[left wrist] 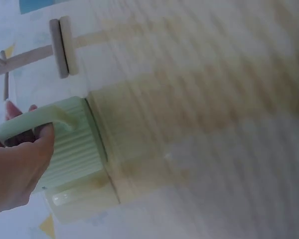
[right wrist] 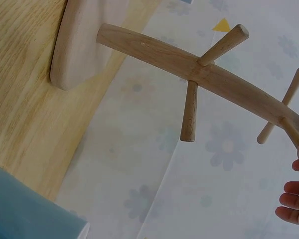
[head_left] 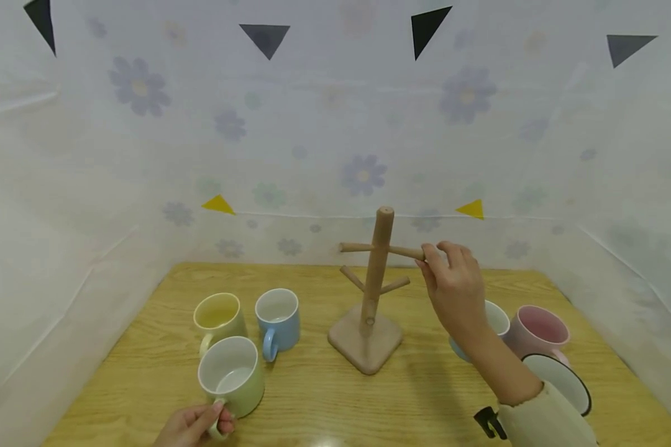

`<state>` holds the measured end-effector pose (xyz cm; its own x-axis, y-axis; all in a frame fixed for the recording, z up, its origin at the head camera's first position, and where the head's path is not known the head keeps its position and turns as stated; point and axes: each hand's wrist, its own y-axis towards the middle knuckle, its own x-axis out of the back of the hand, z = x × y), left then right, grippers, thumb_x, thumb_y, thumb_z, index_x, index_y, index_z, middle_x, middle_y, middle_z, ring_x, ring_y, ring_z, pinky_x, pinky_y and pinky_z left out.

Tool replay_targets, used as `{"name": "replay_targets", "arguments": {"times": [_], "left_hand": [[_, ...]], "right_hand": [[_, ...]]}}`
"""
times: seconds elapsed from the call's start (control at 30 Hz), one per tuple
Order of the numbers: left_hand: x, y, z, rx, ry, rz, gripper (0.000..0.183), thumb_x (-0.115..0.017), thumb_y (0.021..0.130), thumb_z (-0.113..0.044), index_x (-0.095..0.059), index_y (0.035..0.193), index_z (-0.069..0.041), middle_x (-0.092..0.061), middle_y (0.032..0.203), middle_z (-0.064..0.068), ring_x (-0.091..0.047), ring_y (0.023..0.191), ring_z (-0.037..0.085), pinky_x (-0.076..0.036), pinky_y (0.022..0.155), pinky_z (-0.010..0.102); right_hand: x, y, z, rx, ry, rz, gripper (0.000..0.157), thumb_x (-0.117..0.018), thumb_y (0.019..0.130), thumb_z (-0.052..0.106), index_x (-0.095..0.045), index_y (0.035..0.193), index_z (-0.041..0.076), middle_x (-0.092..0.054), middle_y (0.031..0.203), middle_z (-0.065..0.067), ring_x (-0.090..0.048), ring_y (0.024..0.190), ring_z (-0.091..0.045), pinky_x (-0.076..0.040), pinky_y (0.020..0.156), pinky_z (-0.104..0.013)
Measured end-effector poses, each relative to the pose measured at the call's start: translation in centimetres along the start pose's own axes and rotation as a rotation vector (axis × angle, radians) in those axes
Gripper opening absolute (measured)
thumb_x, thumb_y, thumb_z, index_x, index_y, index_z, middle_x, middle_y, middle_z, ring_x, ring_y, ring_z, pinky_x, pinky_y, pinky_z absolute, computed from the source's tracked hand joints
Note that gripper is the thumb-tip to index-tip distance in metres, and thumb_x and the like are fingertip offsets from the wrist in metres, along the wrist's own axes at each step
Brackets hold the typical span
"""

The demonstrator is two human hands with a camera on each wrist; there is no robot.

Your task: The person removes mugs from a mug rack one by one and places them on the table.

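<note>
A wooden mug tree (head_left: 376,267) stands upright on its square base in the middle of the table. My right hand (head_left: 456,288) pinches the end of its upper right peg; the same peg and fingers show at the edge of the right wrist view. Down at the front left, my left hand (head_left: 192,426) grips the handle of a pale green mug (head_left: 240,385). In the left wrist view the ribbed green mug (left wrist: 70,149) appears sideways, its base at the tabletop. None of the visible pegs carries a mug.
Behind the green mug are a yellow mug (head_left: 223,320) and a blue mug (head_left: 282,323). Right of the tree, partly behind my forearm, stand a blue mug (head_left: 460,351), a pink mug (head_left: 520,335) and a dark-rimmed white mug (head_left: 565,382). Flowered sheeting (head_left: 335,124) surrounds the table.
</note>
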<state>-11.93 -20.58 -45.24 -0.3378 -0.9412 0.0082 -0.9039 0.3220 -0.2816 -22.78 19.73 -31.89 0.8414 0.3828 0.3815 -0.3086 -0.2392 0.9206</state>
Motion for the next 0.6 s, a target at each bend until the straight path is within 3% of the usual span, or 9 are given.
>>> {"name": "replay_targets", "arguments": {"times": [0.07,0.1,0.23,0.3,0.37,0.47,0.53,0.6], "left_hand": [[-0.1,0.0,-0.5,-0.006,0.108,-0.042,0.033,-0.044,0.098,-0.024,-0.068,0.085,-0.005,-0.066,0.076,-0.011,-0.057,0.074,-0.004,-0.045,0.07,0.013],[-0.4,0.0,-0.8,0.004,0.197,-0.103,0.034,-0.045,0.097,-0.025,-0.067,0.083,-0.004,-0.065,0.073,-0.009,-0.055,0.07,-0.001,-0.044,0.066,0.014],[-1.8,-0.2,-2.7,0.058,0.683,-0.365,0.034,-0.051,0.094,-0.028,-0.065,0.079,-0.002,-0.061,0.068,-0.001,-0.051,0.063,0.008,-0.041,0.057,0.025],[-2.8,-0.3,-3.6,0.037,0.899,-0.49,0.03,-0.057,0.09,-0.029,-0.065,0.077,-0.003,-0.061,0.066,0.001,-0.054,0.062,0.015,-0.044,0.056,0.031],[-4.0,-0.3,-4.4,-0.105,1.069,-0.595,0.028,-0.061,0.086,-0.028,-0.065,0.077,-0.002,-0.063,0.067,0.005,-0.058,0.061,0.02,-0.047,0.055,0.036],[-6.0,-0.1,-4.9,-0.418,1.242,-0.84,0.033,-0.061,0.083,-0.031,-0.065,0.072,-0.001,-0.064,0.065,0.011,-0.06,0.06,0.028,-0.048,0.056,0.045],[-7.3,0.3,-5.1,-0.586,1.277,-0.974,0.041,-0.053,0.087,-0.038,-0.066,0.071,-0.003,-0.065,0.066,0.012,-0.06,0.061,0.031,-0.047,0.057,0.049],[-8.3,0.9,-5.5,-0.714,1.252,-1.04,0.051,-0.041,0.092,-0.044,-0.066,0.072,-0.004,-0.065,0.069,0.012,-0.06,0.065,0.031,-0.046,0.061,0.05]], "right_hand": [[0.0,0.0,0.0,-0.001,-0.002,0.001,0.034,-0.045,0.097,0.03,-0.061,0.096,0.0,-0.057,0.087,-0.022,-0.054,0.077,-0.039,-0.047,0.062,-0.049],[-0.1,0.0,0.0,-0.002,-0.003,0.001,0.034,-0.045,0.097,0.03,-0.061,0.096,0.0,-0.057,0.087,-0.022,-0.054,0.077,-0.039,-0.047,0.061,-0.049],[-0.1,0.0,0.0,-0.003,-0.007,0.001,0.034,-0.045,0.097,0.029,-0.062,0.096,-0.001,-0.057,0.086,-0.022,-0.054,0.077,-0.039,-0.046,0.061,-0.049],[-0.1,0.0,0.0,0.001,-0.014,0.002,0.034,-0.046,0.096,0.029,-0.062,0.096,-0.001,-0.057,0.085,-0.021,-0.055,0.076,-0.039,-0.047,0.062,-0.049],[-0.2,0.1,0.0,0.006,-0.019,0.003,0.035,-0.045,0.097,0.029,-0.062,0.096,-0.002,-0.058,0.084,-0.021,-0.055,0.076,-0.038,-0.047,0.061,-0.048],[-0.2,0.0,0.0,0.006,0.002,-0.001,0.035,-0.045,0.097,0.027,-0.063,0.092,-0.004,-0.058,0.082,-0.02,-0.055,0.074,-0.037,-0.047,0.061,-0.047],[-0.2,-0.3,0.0,-0.003,0.035,-0.008,0.036,-0.046,0.097,0.025,-0.063,0.088,-0.005,-0.058,0.08,-0.019,-0.055,0.072,-0.035,-0.046,0.06,-0.046],[-0.1,-0.7,0.1,-0.018,0.083,-0.013,0.034,-0.048,0.097,0.022,-0.063,0.085,-0.007,-0.059,0.078,-0.019,-0.055,0.071,-0.035,-0.046,0.061,-0.046]]}}
